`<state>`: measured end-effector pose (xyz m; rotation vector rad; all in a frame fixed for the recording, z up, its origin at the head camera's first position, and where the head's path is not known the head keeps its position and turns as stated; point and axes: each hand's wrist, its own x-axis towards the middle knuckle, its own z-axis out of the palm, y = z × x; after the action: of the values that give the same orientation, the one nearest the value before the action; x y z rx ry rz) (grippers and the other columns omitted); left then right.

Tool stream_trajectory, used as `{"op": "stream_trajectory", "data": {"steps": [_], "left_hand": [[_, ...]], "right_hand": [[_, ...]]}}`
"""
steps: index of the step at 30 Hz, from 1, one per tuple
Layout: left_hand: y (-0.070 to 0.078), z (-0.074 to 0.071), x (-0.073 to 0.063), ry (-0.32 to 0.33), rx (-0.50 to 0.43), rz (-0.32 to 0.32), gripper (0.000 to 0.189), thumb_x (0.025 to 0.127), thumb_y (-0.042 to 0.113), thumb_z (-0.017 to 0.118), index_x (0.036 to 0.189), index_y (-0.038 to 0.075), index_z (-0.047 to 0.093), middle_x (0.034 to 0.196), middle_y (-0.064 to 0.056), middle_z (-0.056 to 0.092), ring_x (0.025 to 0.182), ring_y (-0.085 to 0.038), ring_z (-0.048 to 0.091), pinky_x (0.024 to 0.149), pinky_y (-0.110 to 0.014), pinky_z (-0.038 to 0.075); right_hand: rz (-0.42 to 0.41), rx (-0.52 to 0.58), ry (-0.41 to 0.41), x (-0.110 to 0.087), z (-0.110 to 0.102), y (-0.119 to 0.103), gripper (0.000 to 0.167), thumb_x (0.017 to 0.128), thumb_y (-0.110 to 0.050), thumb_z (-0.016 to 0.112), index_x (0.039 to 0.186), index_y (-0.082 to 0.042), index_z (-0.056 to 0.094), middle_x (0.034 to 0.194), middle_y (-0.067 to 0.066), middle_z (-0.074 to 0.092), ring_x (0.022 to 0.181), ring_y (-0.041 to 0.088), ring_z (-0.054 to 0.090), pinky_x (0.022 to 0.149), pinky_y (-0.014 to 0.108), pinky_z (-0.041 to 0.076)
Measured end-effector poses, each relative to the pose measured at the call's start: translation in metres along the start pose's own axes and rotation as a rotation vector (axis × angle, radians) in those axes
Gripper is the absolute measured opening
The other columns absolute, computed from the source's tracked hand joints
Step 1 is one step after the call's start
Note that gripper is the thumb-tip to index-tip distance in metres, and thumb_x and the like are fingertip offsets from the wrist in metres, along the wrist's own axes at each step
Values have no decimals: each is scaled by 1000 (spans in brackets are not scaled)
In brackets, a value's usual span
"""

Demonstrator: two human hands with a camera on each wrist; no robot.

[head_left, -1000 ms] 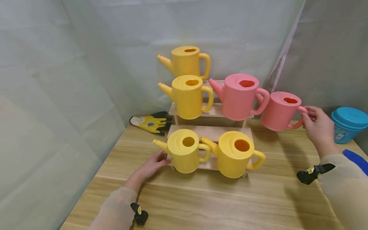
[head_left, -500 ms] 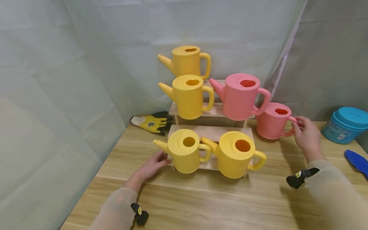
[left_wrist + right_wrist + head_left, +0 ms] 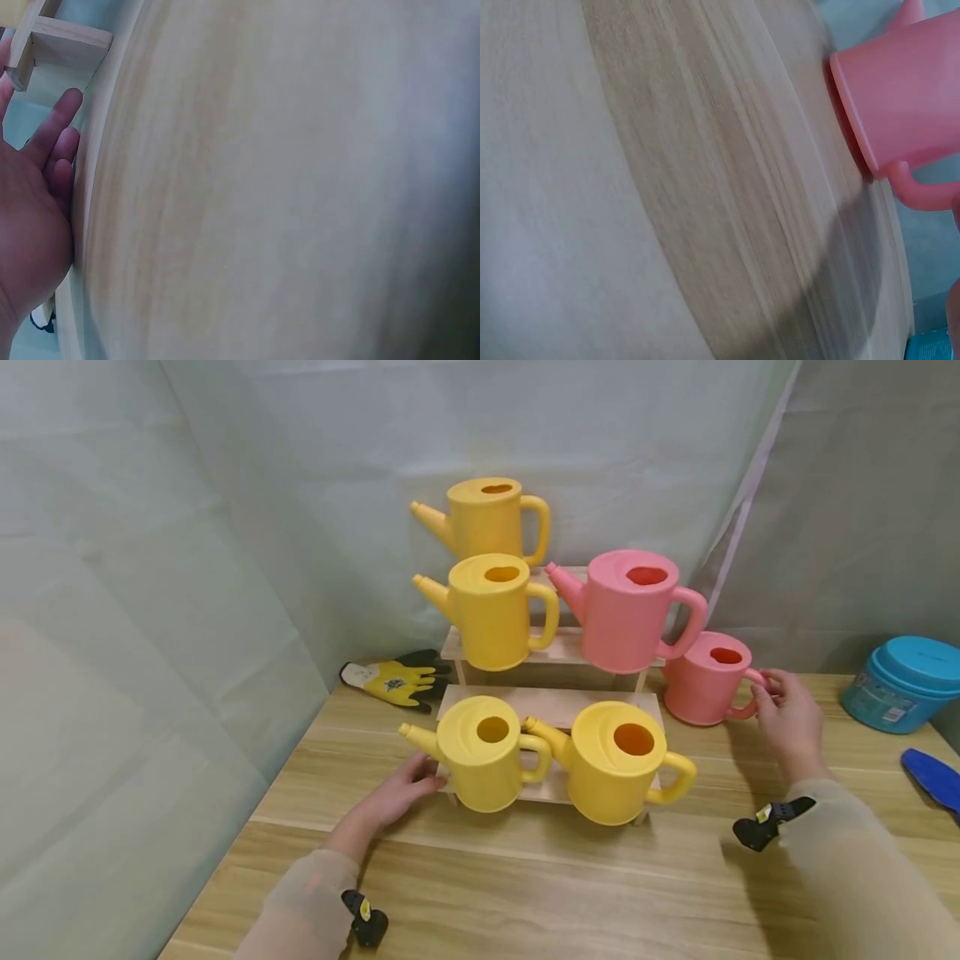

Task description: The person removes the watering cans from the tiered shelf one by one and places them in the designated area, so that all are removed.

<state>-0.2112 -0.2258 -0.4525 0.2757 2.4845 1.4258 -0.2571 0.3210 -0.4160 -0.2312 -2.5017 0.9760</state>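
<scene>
A small pink watering can (image 3: 701, 686) stands upright on the table, right of a tiered wooden stand (image 3: 536, 702). My right hand (image 3: 791, 718) pinches its handle; in the right wrist view the pink watering can (image 3: 907, 97) shows its base at the tabletop. At the lowest tier's left end, my left hand (image 3: 396, 793) touches the stand. Its fingers look loosely extended beside the wooden end (image 3: 71, 41) in the left wrist view. Two yellow watering cans, one left (image 3: 477, 768) and one right (image 3: 607, 777), occupy the lowest tier.
Higher up stand another yellow watering can (image 3: 491, 618), a larger pink watering can (image 3: 626, 618) and a top yellow watering can (image 3: 486, 522). A yellow-black glove (image 3: 393, 683) lies left, a blue tub (image 3: 903, 689) and a blue flat object (image 3: 933, 781) right. Curtains (image 3: 337, 485) hang behind.
My right hand has moved left and down with the small pink watering can, bringing it from the air to the table beside the stand. The left hand has stayed in place.
</scene>
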Motion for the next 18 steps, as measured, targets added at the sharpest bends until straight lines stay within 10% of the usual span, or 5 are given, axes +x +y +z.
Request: {"op": "stream_trajectory", "data": {"steps": [11,18], "left_hand": [[3,-1,-1,-23,-1,-10,66,90,40,60,147,23,30,141,-17,40,129,-33,37,105,-54,26],[34,-5,-16,-57,-10,-22,65,91,34,59,147,16,30,141,-21,40,128,-36,37,105,-54,27]], "right_hand": [[23,51,6,0,6,3,41,98,-21,46,131,3,45,118,29,52,99,41,55,55,1,31],[61,46,-12,1,7,3,42,99,-23,45,134,1,43,120,28,53,98,39,57,58,7,40]]}}
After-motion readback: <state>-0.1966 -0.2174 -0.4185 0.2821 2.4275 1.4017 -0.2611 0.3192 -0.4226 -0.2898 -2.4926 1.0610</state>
